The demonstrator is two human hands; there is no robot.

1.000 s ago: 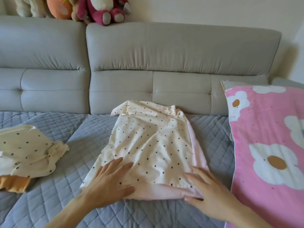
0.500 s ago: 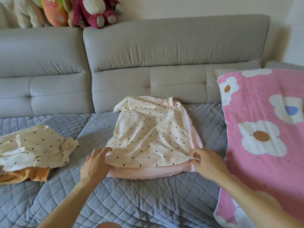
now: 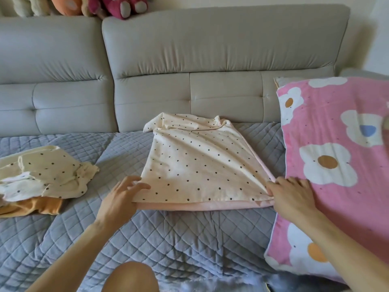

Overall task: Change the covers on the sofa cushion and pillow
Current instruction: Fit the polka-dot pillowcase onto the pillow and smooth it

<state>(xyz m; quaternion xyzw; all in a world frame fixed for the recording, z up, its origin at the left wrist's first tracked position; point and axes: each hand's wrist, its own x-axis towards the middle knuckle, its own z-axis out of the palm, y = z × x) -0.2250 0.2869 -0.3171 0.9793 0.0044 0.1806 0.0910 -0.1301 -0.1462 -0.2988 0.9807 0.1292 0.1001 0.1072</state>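
A cream cover with black dots (image 3: 200, 165) lies flat on the sofa seat, on top of a pale pink cushion (image 3: 202, 206) whose near edge shows beneath it. My left hand (image 3: 121, 199) pinches the cover's near left corner. My right hand (image 3: 291, 197) grips its near right corner, and the fabric pulls into creases toward that hand. A second dotted cream cover (image 3: 44, 175) lies crumpled at the left on an orange cloth (image 3: 35, 207). A pillow in a pink cover with white flowers (image 3: 336, 165) lies at the right.
The seat wears a grey quilted pad (image 3: 168, 239). Grey sofa backrests (image 3: 210, 60) rise behind. Plush toys (image 3: 122, 6) sit on top of the backrest at the upper left. My knee (image 3: 130, 277) shows at the bottom.
Both hands went from lying flat on the cover to gripping its near corners. The cover's front edge now sits farther back, so the pink cushion's near edge shows.
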